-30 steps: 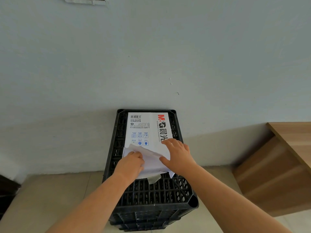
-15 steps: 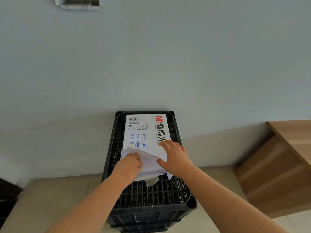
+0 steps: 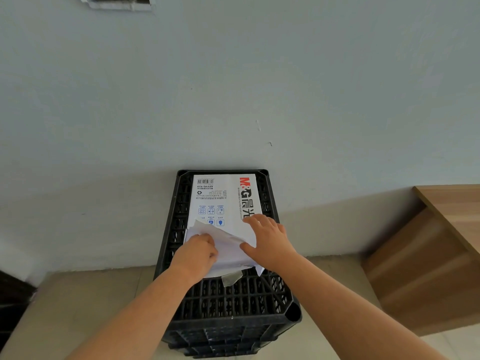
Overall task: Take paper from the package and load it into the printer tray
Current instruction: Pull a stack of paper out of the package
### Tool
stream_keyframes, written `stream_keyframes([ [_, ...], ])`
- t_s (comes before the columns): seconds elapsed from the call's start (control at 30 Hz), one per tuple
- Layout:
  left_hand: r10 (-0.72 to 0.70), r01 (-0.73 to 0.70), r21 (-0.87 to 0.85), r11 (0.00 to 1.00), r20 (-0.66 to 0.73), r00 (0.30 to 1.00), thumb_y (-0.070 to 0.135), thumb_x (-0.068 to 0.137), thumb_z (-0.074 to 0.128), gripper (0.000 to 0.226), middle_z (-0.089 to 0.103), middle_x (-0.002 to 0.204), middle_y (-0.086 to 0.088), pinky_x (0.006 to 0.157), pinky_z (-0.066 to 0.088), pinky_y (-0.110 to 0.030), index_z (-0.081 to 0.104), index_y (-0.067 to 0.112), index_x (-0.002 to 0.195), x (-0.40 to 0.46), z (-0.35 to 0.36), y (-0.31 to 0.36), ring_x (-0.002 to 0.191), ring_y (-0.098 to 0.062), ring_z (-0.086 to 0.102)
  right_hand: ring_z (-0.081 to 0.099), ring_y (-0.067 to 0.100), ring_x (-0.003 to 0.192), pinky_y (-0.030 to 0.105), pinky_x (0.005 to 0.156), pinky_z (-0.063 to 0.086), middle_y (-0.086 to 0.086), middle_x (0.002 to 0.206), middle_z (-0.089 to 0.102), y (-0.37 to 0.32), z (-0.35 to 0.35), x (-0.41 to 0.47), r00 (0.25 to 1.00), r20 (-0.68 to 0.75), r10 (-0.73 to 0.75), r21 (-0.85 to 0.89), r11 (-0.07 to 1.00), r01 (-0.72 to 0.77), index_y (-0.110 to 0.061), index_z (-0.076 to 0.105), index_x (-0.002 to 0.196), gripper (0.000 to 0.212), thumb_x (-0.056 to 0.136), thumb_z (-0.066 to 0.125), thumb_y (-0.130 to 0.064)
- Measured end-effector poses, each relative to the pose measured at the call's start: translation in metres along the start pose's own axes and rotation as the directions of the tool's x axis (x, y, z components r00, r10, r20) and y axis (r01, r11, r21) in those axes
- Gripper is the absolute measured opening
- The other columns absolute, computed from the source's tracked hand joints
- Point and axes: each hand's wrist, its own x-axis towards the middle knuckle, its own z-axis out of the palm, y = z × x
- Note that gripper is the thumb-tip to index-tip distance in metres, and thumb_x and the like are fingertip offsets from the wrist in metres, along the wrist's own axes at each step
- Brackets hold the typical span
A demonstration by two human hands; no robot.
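Observation:
A white paper package (image 3: 223, 198) with red and black lettering lies flat on top of a black plastic crate (image 3: 228, 300) against the wall. Its near end is torn open, and the wrapper flap (image 3: 223, 239) is folded back. My left hand (image 3: 197, 253) is curled at the opened near end, fingers tucked under the flap on the paper. My right hand (image 3: 270, 240) lies spread on the package's right side, pressing it down. A loose strip of tape (image 3: 232, 278) hangs from the near edge. No printer is in view.
A pale blue wall (image 3: 233, 87) rises directly behind the crate. A wooden desk or cabinet (image 3: 428, 255) stands at the right. The floor is beige tile (image 3: 78, 307). A dark object (image 3: 10, 302) sits at the left edge.
Both hands stay at the package's opened end with only slight shifts. The view has tilted a little, so the crate sits slightly higher in frame.

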Motion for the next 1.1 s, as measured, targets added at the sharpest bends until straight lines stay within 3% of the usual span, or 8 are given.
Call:
stream_keyframes([
  [0.17,0.046,-0.045,0.078,0.996,-0.015,0.999,0.031,0.097,0.040,0.034,0.054,0.118,0.009,0.086,0.048,-0.034,0.069,0.020,0.109,-0.004,0.001,0.000,0.108,-0.013,0.046,0.028,0.020,0.137,0.045,0.113,0.019,-0.003,0.150,0.033,0.001,0.002,0.000,1.000,0.004,-0.006,0.008,1.000,0.006,-0.031,0.031,0.142,0.062,0.087,0.056,-0.047],
  [0.37,0.094,-0.088,0.263,0.961,-0.011,0.996,0.017,0.096,0.043,0.025,0.054,0.120,-0.001,0.079,0.054,-0.039,0.067,0.012,0.105,-0.009,0.006,0.005,0.107,-0.020,0.047,0.028,0.020,0.138,0.045,0.114,0.020,-0.004,0.150,0.033,0.001,0.003,-0.001,1.000,0.019,-0.009,0.011,1.000,0.009,-0.031,0.032,0.142,0.062,0.088,0.056,-0.047],
  [0.53,0.046,-0.044,0.088,0.995,-0.023,0.999,0.022,0.097,0.040,0.031,0.054,0.122,0.007,0.086,0.049,-0.034,0.069,0.015,0.102,-0.007,0.001,0.004,0.109,-0.014,0.044,0.027,0.020,0.138,0.044,0.115,0.020,-0.003,0.150,0.033,-0.001,0.002,-0.001,1.000,0.025,-0.017,0.019,1.000,0.017,-0.030,0.032,0.142,0.061,0.088,0.057,-0.045],
  [0.73,0.044,-0.042,0.120,0.992,-0.007,0.999,0.016,0.096,0.045,0.027,0.053,0.122,0.007,0.087,0.049,-0.032,0.071,0.017,0.103,-0.005,-0.001,0.005,0.108,-0.014,0.045,0.028,0.020,0.138,0.045,0.115,0.020,-0.004,0.149,0.033,0.002,0.002,0.000,0.999,0.026,-0.022,0.034,0.999,0.021,-0.031,0.032,0.142,0.062,0.087,0.057,-0.046],
  [0.93,0.135,-0.155,0.457,0.876,0.076,0.988,0.004,0.090,0.051,0.031,0.050,0.128,-0.008,0.081,0.054,-0.039,0.056,0.008,0.121,-0.013,0.001,0.013,0.110,-0.025,0.049,0.028,0.020,0.138,0.044,0.114,0.020,-0.004,0.149,0.033,0.006,0.003,-0.001,0.999,0.017,-0.042,0.038,0.998,0.042,-0.031,0.033,0.142,0.062,0.087,0.057,-0.047],
  [1.03,0.133,-0.141,0.507,0.851,0.051,0.990,0.004,0.089,0.052,0.041,0.048,0.132,-0.010,0.079,0.054,-0.037,0.046,0.007,0.129,-0.017,0.002,0.016,0.112,-0.024,0.051,0.028,0.020,0.138,0.045,0.114,0.020,-0.004,0.149,0.033,0.004,0.004,-0.001,0.997,0.018,-0.069,0.037,0.997,0.068,-0.031,0.032,0.142,0.062,0.087,0.057,-0.045],
  [1.1,0.174,-0.129,0.509,0.851,-0.040,0.984,0.005,0.080,0.064,0.044,0.056,0.123,-0.011,0.066,0.056,-0.035,0.054,0.006,0.122,-0.020,0.004,0.017,0.101,-0.023,0.058,0.028,0.020,0.137,0.045,0.114,0.020,-0.003,0.149,0.034,0.004,0.005,-0.001,0.996,0.017,-0.083,0.038,0.996,0.083,-0.030,0.033,0.142,0.061,0.087,0.057,-0.044],
])
